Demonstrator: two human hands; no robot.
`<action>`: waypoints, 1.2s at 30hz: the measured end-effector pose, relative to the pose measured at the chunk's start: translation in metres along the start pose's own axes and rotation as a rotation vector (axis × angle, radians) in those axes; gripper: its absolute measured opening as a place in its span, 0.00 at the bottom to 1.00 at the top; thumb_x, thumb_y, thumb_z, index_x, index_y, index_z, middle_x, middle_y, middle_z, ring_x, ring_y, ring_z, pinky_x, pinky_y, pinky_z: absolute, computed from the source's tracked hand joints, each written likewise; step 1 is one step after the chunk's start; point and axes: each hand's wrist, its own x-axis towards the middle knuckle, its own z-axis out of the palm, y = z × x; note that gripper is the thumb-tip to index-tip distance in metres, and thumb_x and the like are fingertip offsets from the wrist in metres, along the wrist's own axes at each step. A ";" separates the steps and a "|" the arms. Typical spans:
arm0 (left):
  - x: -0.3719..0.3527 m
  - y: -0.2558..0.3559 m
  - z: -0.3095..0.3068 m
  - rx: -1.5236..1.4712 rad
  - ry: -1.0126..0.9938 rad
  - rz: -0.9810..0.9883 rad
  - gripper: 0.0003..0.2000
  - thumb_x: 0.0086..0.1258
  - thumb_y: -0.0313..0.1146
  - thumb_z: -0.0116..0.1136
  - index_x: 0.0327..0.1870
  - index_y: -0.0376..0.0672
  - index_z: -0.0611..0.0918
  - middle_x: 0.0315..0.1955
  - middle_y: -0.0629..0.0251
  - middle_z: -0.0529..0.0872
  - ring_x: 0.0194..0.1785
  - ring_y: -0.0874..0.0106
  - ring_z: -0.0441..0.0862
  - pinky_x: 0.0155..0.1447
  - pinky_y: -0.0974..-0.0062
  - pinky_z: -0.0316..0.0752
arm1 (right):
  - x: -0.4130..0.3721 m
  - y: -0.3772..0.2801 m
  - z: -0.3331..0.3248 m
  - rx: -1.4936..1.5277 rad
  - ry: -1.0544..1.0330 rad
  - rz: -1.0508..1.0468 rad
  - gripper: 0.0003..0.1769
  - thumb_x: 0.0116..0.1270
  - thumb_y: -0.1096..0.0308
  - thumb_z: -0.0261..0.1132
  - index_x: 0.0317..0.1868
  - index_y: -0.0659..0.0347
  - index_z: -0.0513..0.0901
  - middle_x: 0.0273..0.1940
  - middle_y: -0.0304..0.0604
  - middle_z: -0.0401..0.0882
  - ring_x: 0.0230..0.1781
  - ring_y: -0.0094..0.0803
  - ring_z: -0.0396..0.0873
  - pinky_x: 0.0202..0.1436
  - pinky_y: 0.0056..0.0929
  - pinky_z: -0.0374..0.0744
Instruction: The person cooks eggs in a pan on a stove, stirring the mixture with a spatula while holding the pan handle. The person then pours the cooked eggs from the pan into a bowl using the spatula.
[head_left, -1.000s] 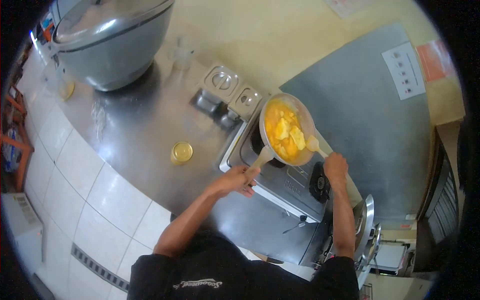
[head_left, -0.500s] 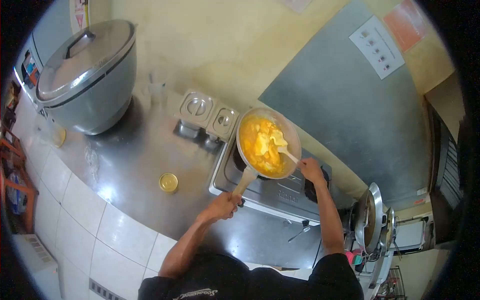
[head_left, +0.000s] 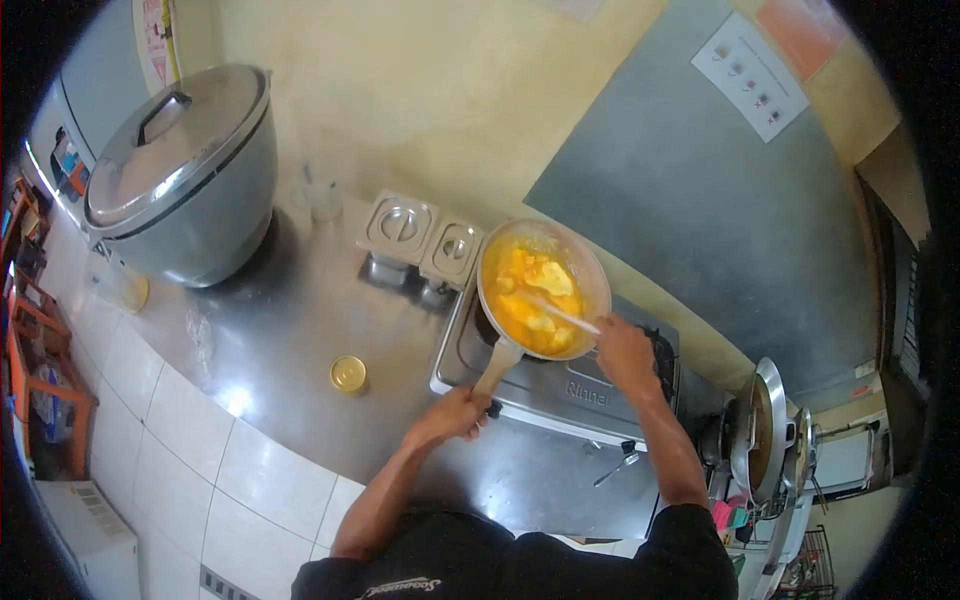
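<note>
My left hand [head_left: 459, 414] is closed around the light-coloured handle of a frying pan [head_left: 603, 290], which sits over a gas stove [head_left: 560, 385]. Soft yellow-orange egg [head_left: 548, 280], partly runny and partly in lumps, covers the pan's bottom. In my right hand [head_left: 625, 350] is a pale spatula [head_left: 565, 315], slanting down into the egg; its blade is sunk in the egg and hard to see. Two lidded steel containers [head_left: 400, 222] stand just left of the pan.
A large lidded rice cooker [head_left: 190, 190] stands at the left of the steel counter [head_left: 300, 310]. A small gold-topped tin [head_left: 348, 374] is nearer me. A spoon [head_left: 615, 470] lies by the stove's front, and a big metal wok [head_left: 762, 430] stands at the right.
The spatula's blade has moved leftward through the egg and dipped under, and the lumps have shifted. My left hand keeps its hold on the handle. The whole view has shifted slightly.
</note>
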 end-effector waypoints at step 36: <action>0.002 -0.008 0.007 0.211 0.182 0.215 0.25 0.77 0.48 0.41 0.30 0.32 0.76 0.16 0.56 0.79 0.18 0.64 0.80 0.24 0.63 0.76 | 0.083 -0.016 0.050 -0.053 0.222 0.013 0.15 0.62 0.57 0.63 0.35 0.63 0.83 0.35 0.55 0.83 0.40 0.54 0.81 0.42 0.49 0.77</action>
